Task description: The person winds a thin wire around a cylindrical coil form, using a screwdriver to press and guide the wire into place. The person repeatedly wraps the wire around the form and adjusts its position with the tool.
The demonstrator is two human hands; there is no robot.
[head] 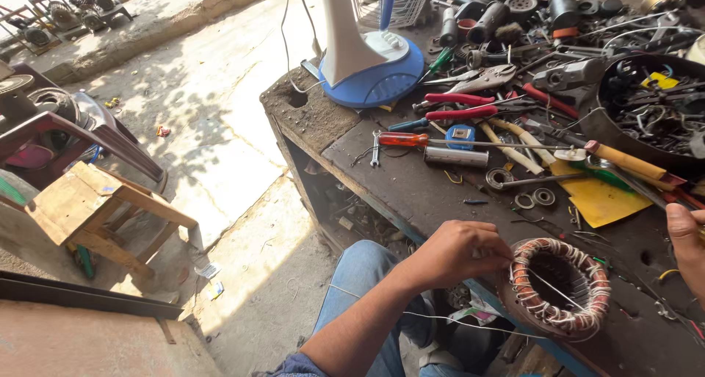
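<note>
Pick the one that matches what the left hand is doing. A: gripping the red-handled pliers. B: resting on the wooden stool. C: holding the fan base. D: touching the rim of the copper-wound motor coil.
D: the left hand sits against the rim of the copper-wound motor coil at the bench edge.

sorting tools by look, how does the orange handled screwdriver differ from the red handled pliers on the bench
The orange handled screwdriver has one straight handle and a long thin shaft pointing right; the red handled pliers have two handles spread apart. The screwdriver lies nearer the person, the pliers farther back by the fan base. Both lie flat on the workbench, untouched by either hand.
</note>
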